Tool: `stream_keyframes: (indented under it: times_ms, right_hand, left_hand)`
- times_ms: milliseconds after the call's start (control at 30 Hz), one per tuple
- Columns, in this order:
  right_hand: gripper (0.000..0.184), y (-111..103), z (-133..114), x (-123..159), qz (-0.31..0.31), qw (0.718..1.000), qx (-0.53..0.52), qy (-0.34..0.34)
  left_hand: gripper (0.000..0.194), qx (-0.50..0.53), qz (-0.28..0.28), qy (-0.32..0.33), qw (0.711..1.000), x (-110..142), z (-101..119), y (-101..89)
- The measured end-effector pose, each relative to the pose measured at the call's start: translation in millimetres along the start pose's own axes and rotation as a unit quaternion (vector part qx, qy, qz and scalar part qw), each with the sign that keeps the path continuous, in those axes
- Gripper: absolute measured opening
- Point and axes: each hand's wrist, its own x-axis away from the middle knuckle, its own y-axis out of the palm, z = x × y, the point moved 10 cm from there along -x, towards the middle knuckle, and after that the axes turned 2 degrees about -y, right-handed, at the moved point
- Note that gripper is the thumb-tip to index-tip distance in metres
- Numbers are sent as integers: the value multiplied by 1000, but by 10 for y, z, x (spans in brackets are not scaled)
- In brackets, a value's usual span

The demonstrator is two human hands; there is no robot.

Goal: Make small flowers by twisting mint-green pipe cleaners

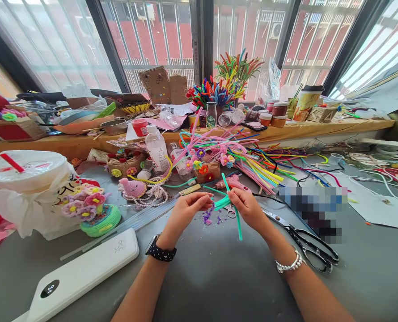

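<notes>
Green fuzzy sticks: On my far-off screen, the green fuzzy sticks (222, 202) were up in the air between the two hands, bent into a small bunch, with one long stick crossing it.
Slip: I thought the bunch could spring open if the right pinch got loose, because the sticks looked bendy.
Snag: The long stick's low end hung free, so a quick turn could have bumped it or pulled the bunch crooked.
Pink glue gun: The pink glue gun (233, 182) lay close by at one o'clock from the bunch; if hot, it could have burned a knuckle reaching too far.
Right hand: The right hand (246, 206) was nearly closed, thumb and finger pinching the sticks.
Left hand: The left hand (188, 211) had its fingertips close together beside the bunch at nine o'clock. I couldn't tell if they gripped any.
Big scissors: The big scissors (291, 229) lay at four o'clock.
</notes>
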Motion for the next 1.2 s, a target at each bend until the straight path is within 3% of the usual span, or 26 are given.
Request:
stream_keyframes:
  times_ms: [200,567,733,900,1100,1200]
  right_hand:
    - [33,144,-116,17,-40,997,43,-42]
    - [33,155,-106,13,-62,996,27,-50]
    - [34,131,-140,26,-56,995,49,-65]
    - [38,187,-45,7,-73,997,11,-36]
    - [27,37,-12,-6,-43,999,-14,-3]
    - [24,-21,-66,11,-31,999,12,-5]
  left_hand:
    - [27,-30,-111,-26,993,45,-100,302]
    - [17,22,-89,-44,995,23,-135,292]
    - [17,33,-105,-52,993,56,-151,343]
    - [20,43,-117,-60,990,68,-163,369]
    - [25,66,-37,-41,996,27,-115,223]
    - [25,44,-53,-24,997,33,-66,251]
